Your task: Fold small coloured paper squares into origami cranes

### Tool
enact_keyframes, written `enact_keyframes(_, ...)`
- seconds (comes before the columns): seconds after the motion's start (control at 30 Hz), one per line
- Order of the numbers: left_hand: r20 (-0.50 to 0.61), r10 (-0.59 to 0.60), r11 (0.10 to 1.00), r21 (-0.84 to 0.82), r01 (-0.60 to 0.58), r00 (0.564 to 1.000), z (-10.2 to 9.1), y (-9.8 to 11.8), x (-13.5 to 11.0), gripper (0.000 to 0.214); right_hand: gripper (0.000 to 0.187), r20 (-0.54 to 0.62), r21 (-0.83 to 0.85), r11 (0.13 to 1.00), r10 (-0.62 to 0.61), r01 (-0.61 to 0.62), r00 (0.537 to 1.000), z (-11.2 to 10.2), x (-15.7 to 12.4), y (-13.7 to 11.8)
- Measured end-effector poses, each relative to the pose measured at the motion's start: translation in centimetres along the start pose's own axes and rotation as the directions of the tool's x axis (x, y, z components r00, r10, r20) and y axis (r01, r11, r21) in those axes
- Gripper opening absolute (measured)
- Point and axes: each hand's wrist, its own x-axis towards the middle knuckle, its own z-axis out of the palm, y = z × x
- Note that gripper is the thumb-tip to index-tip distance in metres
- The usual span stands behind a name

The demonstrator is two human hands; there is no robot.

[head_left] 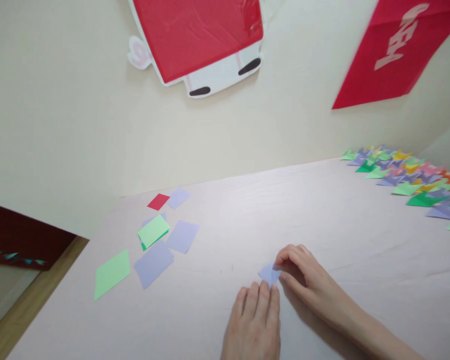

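Observation:
A small folded lavender paper (268, 273) lies on the pale tabletop (322, 210) near the front middle. My left hand (254, 320) rests flat below it, fingers together, fingertips pressing on the paper's near edge. My right hand (303, 277) comes in from the right with fingers curled, pinching the paper's right side. Most of the paper is hidden under the fingers.
Loose paper squares lie at the left: light green (112, 273), lavender (153, 262), another lavender (182, 236), green (153, 230), red (158, 201). Several folded paper figures in mixed colours (408, 180) crowd the far right. Red banners (393, 50) hang on the wall.

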Motion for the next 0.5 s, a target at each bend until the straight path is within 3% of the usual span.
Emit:
enact_keyframes(0.13,0.132,-0.051,0.995,-0.076,0.061,0.990,0.1,1.2,-0.1,0.051,0.012,-0.037,-0.148,0.988,-0.056,0.050,0.998,0.5,0.0,-0.2)
enact_keyframes(0.27,0.248,-0.040,0.958,-0.264,0.108,0.968,-1.5,0.0,1.2,0.044,0.015,-0.042,-0.178,0.981,-0.088,0.079,0.995,1.0,0.4,-0.1)
enact_keyframes(0.4,0.300,0.090,0.863,-0.499,0.076,0.950,-3.2,-2.3,3.6,0.050,0.015,-0.069,-0.169,0.980,-0.120,0.107,0.990,1.0,0.8,0.4)
enact_keyframes(0.5,0.305,0.154,0.838,-0.544,0.039,0.940,-3.2,-3.2,4.7,0.047,0.015,-0.172,-0.155,0.984,-0.117,0.091,0.978,0.3,0.6,0.9)
